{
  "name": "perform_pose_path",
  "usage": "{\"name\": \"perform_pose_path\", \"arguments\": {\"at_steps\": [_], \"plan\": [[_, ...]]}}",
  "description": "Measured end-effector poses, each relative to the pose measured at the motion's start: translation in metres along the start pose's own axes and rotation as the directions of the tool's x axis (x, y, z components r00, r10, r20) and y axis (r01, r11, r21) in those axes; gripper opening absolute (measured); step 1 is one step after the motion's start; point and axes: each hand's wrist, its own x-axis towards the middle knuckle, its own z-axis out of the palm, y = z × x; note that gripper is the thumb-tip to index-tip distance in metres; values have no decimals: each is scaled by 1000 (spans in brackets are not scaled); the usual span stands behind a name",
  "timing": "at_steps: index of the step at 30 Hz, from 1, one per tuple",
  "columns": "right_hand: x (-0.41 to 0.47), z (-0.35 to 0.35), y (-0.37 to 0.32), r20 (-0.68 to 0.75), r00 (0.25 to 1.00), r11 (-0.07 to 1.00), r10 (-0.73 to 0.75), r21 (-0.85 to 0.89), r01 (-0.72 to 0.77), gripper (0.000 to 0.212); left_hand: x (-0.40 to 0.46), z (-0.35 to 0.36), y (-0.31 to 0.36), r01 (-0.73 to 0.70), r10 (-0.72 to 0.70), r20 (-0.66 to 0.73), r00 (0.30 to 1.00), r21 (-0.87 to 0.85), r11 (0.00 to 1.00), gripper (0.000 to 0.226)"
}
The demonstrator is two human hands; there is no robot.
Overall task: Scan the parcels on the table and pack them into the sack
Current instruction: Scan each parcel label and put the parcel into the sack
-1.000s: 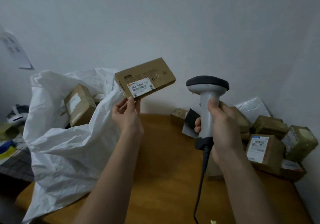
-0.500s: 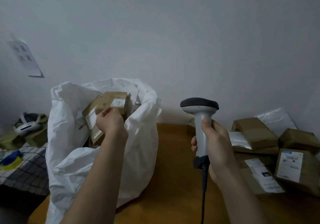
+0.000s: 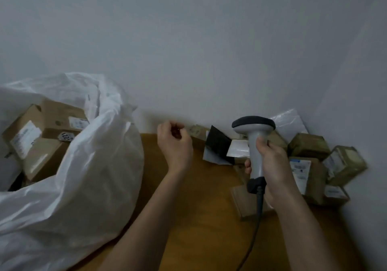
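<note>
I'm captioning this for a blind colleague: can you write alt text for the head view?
A right hand grips a grey barcode scanner above a wooden table; the empty left hand hangs loosely curled between a white sack of boxes and piled parcels.

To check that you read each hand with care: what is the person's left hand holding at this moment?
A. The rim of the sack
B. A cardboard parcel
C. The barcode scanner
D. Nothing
D: the left hand hangs over the table with loosely curled fingers and nothing in its grip, apart from the sack, while the right hand holds the scanner.
</note>
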Motion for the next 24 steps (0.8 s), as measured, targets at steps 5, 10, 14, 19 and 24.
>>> {"name": "perform_pose_path", "arguments": {"at_steps": [5, 10, 14, 19, 24], "plan": [[47, -57, 12, -77, 995, 998, 62, -19, -64, 29, -47, 85, -54, 109, -200, 479, 855, 211, 971, 12], [95, -96, 34, -104, 984, 988, 148, -34, -152, 25, -91, 145, -122, -103, -384, 802, 457, 476, 873, 61], [128, -125, 56, -152, 968, 976, 198, -65, -209, 29, -123, 177, -163, -266, -479, 827, 293, 552, 790, 103], [154, -154, 75, -185, 947, 960, 262, -52, -276, 31, -155, 192, -198, -531, -533, 824, 194, 545, 649, 127], [164, -168, 85, -237, 926, 948, 294, -49, -313, 30, -161, 197, -208, -595, -503, 837, 217, 522, 611, 136]]}}
